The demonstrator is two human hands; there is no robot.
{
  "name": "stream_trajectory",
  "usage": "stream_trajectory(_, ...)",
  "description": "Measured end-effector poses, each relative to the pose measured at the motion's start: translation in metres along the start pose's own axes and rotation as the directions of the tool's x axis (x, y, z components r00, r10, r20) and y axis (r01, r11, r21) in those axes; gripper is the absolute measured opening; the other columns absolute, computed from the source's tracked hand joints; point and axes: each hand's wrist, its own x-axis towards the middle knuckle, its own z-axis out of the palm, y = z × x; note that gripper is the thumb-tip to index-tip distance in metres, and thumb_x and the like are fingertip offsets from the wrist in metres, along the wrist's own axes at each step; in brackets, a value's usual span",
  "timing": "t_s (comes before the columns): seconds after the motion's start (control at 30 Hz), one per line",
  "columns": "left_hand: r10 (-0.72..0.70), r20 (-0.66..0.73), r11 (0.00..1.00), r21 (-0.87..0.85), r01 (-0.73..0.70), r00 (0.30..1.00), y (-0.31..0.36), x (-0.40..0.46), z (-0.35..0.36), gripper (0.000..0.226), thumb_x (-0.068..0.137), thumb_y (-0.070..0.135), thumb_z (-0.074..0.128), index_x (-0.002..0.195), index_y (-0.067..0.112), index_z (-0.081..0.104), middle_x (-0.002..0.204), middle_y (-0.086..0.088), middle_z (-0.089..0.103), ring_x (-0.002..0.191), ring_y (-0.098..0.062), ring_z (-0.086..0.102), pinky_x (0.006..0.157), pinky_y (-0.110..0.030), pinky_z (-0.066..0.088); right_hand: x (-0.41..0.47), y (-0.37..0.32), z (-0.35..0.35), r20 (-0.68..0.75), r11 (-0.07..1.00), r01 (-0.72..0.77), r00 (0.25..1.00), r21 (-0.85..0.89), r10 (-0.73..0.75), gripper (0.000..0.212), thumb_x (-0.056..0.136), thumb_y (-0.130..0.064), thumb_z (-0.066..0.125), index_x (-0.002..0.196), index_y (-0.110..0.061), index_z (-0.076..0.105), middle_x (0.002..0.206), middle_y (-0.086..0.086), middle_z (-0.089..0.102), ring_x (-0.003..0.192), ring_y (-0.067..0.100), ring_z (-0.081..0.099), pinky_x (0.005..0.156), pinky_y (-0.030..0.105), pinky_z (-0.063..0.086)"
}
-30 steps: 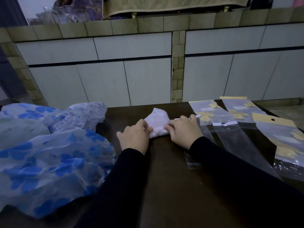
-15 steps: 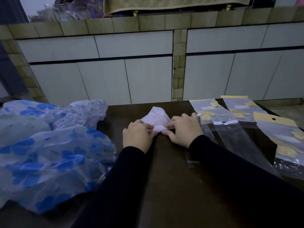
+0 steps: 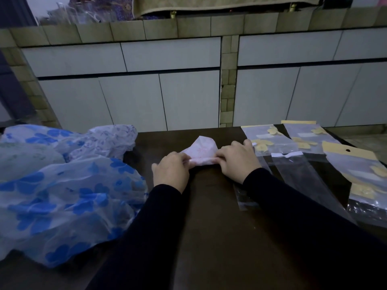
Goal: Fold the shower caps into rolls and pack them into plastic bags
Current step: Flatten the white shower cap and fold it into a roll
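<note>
On the dark brown desk (image 3: pixel 209 216), toward its far edge and about midway across, lies a pale pink shower cap (image 3: pixel 200 150), partly rolled: its near edge is a tight roll lying left to right, while the unrolled remainder rises behind it in a rounded flap. The left hand (image 3: pixel 171 171) holds the left end of the roll, its grip clamped there with fingers curled over the plastic and thumb tucked against it. The right hand (image 3: pixel 238 160) holds the right end in the same way, its grip closed on the roll with fingers bent over the top; both arms wear dark sleeves (image 3: pixel 293 206) that reach in from the near edge. Left of the hands sits a loose heap of shower caps (image 3: pixel 62 195), translucent white with blue flower prints, with a paler, finely patterned one (image 3: pixel 109 141) at the far side of the heap. Right of the hands lie several clear plastic bags (image 3: pixel 293 168) with yellow header strips and yellow printed shapes, spread flat and overlapping, one of them running under the right forearm. Beyond the desk stands a wall of white cabinet panels (image 3: pixel 188 97) framed by greenish tiles (image 3: pixel 227 80).
</note>
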Motion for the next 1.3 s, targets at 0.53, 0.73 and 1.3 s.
stream_trajectory(0.53, 0.188, -0.177, 0.980, 0.105, -0.172, 0.966, 0.004, 0.001, 0.010, 0.021, 0.097, 0.032, 0.049, 0.112, 0.032, 0.063, 0.116, 0.005, 0.054, 0.108, -0.016, 0.044, 0.086, -0.032, 0.027, -0.004, -0.004, -0.003, -0.189, 0.994, -0.041, 0.980, 0.105, 0.060, 0.017, 0.095, -0.037, 0.052, 0.101, -0.034, 0.068, 0.112, -0.011, 0.062, 0.102, 0.016, 0.048, 0.085, 0.036, 0.028)
stream_trajectory(0.73, 0.147, -0.129, 0.987, 0.081, -0.138, 0.981, 0.002, 0.000, 0.015, 0.028, 0.095, 0.038, 0.050, 0.114, 0.027, 0.068, 0.116, 0.003, 0.054, 0.107, -0.018, 0.045, 0.081, -0.031, 0.034, -0.005, -0.003, 0.001, -0.048, 0.998, -0.030, 0.998, 0.051, 0.032, 0.033, 0.099, -0.046, 0.038, 0.114, -0.038, 0.066, 0.117, -0.013, 0.062, 0.103, 0.019, 0.049, 0.089, 0.039, 0.026)
stream_trajectory(1.3, 0.090, -0.022, 0.990, 0.114, -0.087, 0.996, 0.002, 0.007, 0.015, 0.028, 0.096, 0.034, 0.051, 0.123, 0.031, 0.060, 0.121, 0.003, 0.050, 0.113, -0.019, 0.042, 0.085, -0.035, 0.034, 0.000, -0.002, 0.003, 0.049, 0.998, -0.066, 0.997, -0.017, 0.066, 0.031, 0.098, -0.046, 0.041, 0.122, -0.039, 0.059, 0.110, -0.002, 0.065, 0.111, 0.022, 0.046, 0.099, 0.045, 0.025)
